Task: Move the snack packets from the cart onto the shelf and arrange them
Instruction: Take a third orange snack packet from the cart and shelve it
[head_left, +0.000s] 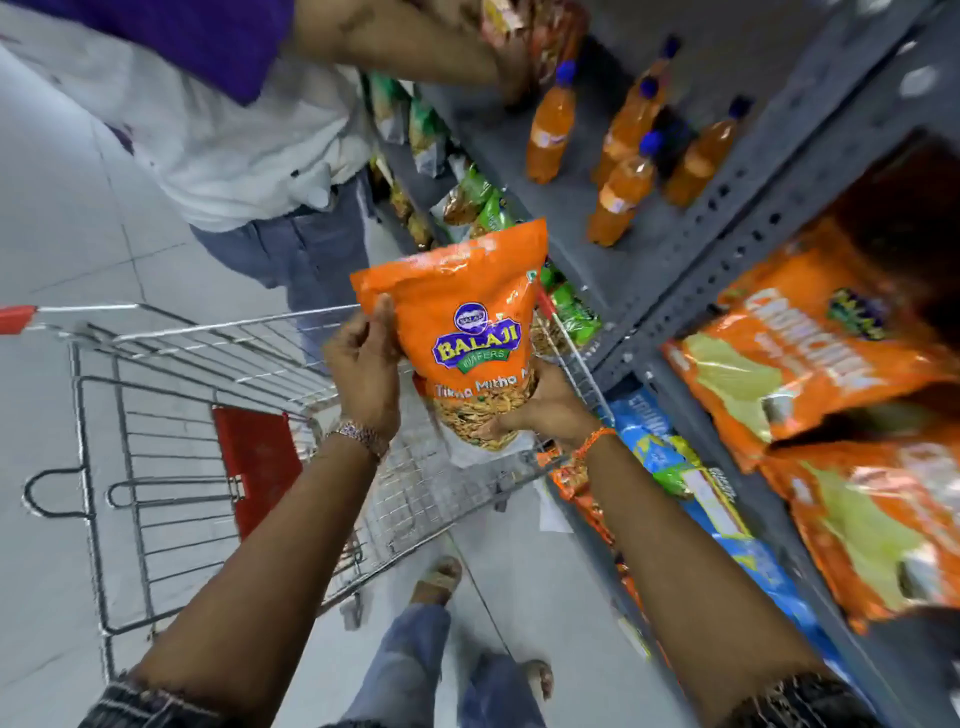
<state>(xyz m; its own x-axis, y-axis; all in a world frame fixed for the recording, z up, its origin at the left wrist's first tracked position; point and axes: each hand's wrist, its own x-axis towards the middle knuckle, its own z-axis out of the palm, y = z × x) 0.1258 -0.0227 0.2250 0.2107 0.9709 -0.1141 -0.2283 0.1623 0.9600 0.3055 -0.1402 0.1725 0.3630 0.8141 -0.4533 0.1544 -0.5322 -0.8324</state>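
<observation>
An orange Balaji snack packet is held upright above the wire cart. My left hand grips its left edge, thumb on the front. Under the packet's clear bottom, my right hand cups it from the right. The grey metal shelf stands to the right. More orange snack packets lie flat on the nearer shelf bay at the right. The cart's basket shows no other packets from this angle.
Another person in a white shirt stands past the cart, reaching an arm onto the shelf. Several orange drink bottles stand on the shelf. Green packets and blue packets fill lower shelves. The cart's red child seat flap is folded.
</observation>
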